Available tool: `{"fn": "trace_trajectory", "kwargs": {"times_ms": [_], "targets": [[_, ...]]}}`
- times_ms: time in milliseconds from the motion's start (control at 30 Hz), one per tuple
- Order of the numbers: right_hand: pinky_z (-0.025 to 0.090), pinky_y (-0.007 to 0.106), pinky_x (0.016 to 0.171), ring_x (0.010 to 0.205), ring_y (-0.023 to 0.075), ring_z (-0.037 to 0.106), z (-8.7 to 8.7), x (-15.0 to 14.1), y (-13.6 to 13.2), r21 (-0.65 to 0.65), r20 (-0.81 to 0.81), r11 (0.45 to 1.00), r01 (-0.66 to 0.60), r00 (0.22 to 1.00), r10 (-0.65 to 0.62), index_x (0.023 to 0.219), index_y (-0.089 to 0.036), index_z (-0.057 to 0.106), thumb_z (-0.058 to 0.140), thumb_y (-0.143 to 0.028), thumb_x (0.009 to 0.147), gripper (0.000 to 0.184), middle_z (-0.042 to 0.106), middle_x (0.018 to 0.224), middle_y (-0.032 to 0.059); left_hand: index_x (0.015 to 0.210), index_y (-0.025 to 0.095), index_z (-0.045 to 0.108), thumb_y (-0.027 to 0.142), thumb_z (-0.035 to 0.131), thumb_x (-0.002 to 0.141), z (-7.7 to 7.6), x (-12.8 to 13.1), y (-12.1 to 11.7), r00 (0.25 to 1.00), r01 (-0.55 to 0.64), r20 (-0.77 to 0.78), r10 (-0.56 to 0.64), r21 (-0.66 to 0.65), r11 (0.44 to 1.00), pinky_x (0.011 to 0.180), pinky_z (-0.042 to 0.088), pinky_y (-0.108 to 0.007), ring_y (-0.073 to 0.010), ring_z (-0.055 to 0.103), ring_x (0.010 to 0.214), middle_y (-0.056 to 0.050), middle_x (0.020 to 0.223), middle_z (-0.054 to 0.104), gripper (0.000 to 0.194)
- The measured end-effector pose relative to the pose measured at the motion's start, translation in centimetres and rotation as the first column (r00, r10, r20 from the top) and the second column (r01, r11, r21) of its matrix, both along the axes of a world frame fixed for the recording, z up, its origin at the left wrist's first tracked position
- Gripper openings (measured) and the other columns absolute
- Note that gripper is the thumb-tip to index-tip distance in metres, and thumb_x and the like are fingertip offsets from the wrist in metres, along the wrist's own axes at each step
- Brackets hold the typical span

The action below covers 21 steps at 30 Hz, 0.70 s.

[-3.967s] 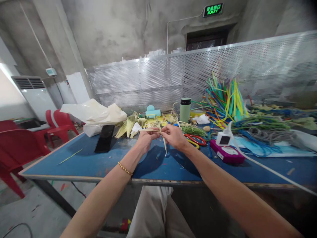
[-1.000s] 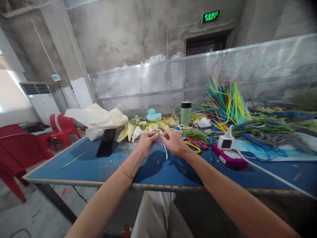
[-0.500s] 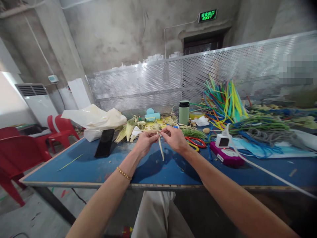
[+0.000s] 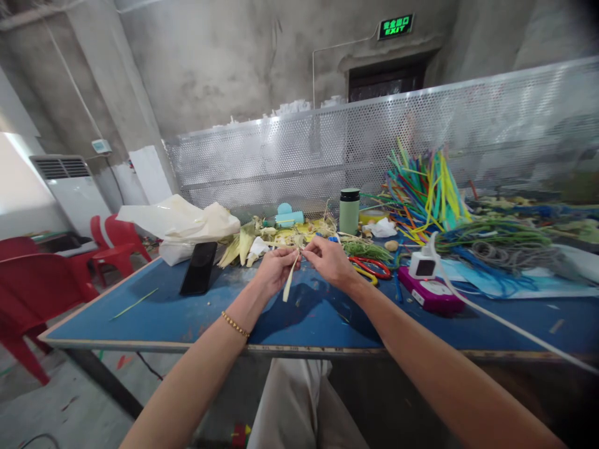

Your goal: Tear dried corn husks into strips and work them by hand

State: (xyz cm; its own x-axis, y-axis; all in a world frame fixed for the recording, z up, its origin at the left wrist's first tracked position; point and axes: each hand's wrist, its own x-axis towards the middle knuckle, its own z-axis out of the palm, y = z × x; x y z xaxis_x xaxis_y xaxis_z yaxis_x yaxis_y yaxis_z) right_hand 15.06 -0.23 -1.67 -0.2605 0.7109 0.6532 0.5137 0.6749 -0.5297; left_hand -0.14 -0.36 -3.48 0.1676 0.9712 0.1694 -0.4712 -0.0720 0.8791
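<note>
Both hands meet above the blue table (image 4: 163, 321), their fingertips almost touching. My left hand (image 4: 277, 269) is closed in a pinch on a pale strip (image 4: 289, 285) that looks like dried corn husk; its loose end hangs down toward the table. My right hand (image 4: 329, 260) is also pinched, at the upper end of the same strip, where the fingers hide most of the detail. Right behind the hands lies a heap of dry husks (image 4: 246, 242) and plant scraps.
A black phone (image 4: 198, 268) and a white plastic bag (image 4: 187, 223) are at left. Behind stands a green bottle (image 4: 349, 212). To the right are red-handled scissors (image 4: 372, 267), a purple power strip (image 4: 430, 292) with a white cable, and colourful strips (image 4: 435, 193).
The hanging end of the husk strip has swung to the left and now shows broader. Both hands stay in nearly the same place, still pinched.
</note>
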Motion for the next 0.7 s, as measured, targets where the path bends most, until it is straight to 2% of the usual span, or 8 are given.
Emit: {"fn": "trace_trajectory", "kwargs": {"times_ms": [200, 367, 500, 600, 700], "targets": [[0.039, 0.024, 0.06, 0.058, 0.012, 0.056, -0.17, 0.09, 0.08, 0.006, 0.023, 1.0, 0.002, 1.0, -0.002, 0.071, -0.017, 0.058, 0.059, -0.016, 0.081, 0.01, 0.064, 0.065, 0.0008, 0.069, 0.006, 0.066, 0.006, 0.075, 0.064, -0.21, -0.07, 0.24, 0.998, 0.021, 0.054, -0.019, -0.036, 0.999, 0.058, 0.047, -0.02, -0.0079, 0.056, 0.056, -0.005, 0.061, 0.061, 0.01], [0.038, 0.024, 0.059, 0.057, 0.0122, 0.055, -0.35, 0.12, 0.27, 0.017, 0.029, 1.0, 0.013, 0.999, -0.013, 0.07, -0.017, 0.059, 0.058, -0.016, 0.08, 0.01, 0.064, 0.063, 0.0008, 0.062, 0.005, 0.064, 0.002, 0.074, 0.06, -0.12, 0.04, 0.25, 0.997, -0.019, 0.069, 0.022, -0.051, 0.999, 0.058, 0.048, -0.022, -0.0088, 0.056, 0.054, -0.006, 0.058, 0.061, 0.011], [0.039, 0.024, 0.059, 0.056, 0.0122, 0.056, -0.36, 0.02, 0.31, -0.012, 0.025, 1.0, 0.026, 0.999, -0.026, 0.07, -0.017, 0.059, 0.057, -0.016, 0.079, 0.01, 0.064, 0.062, 0.0008, 0.065, 0.005, 0.066, 0.001, 0.075, 0.056, 0.03, 0.12, 0.21, 0.997, -0.026, 0.077, 0.031, -0.066, 0.997, 0.056, 0.047, -0.022, -0.0091, 0.056, 0.053, -0.005, 0.058, 0.061, 0.013], [0.039, 0.024, 0.058, 0.056, 0.0122, 0.056, -0.3, -0.01, 0.27, -0.039, 0.002, 0.999, 0.021, 1.0, -0.021, 0.07, -0.017, 0.058, 0.057, -0.015, 0.079, 0.01, 0.064, 0.062, 0.0007, 0.066, 0.007, 0.068, 0.004, 0.076, 0.054, 0.09, 0.11, 0.09, 0.998, -0.03, 0.062, 0.032, -0.029, 0.999, 0.057, 0.046, -0.022, -0.0092, 0.056, 0.054, -0.005, 0.059, 0.062, 0.015], [0.04, 0.024, 0.059, 0.057, 0.0121, 0.057, -0.3, 0.08, 0.39, -0.04, -0.022, 0.999, -0.004, 1.0, 0.003, 0.07, -0.017, 0.058, 0.057, -0.016, 0.079, 0.009, 0.064, 0.063, 0.0006, 0.067, 0.009, 0.069, 0.01, 0.079, 0.054, 0.2, 0.07, -0.21, 0.999, -0.044, 0.02, 0.043, 0.077, 0.996, 0.061, 0.045, -0.024, -0.0099, 0.056, 0.059, -0.005, 0.063, 0.064, 0.016]]}}
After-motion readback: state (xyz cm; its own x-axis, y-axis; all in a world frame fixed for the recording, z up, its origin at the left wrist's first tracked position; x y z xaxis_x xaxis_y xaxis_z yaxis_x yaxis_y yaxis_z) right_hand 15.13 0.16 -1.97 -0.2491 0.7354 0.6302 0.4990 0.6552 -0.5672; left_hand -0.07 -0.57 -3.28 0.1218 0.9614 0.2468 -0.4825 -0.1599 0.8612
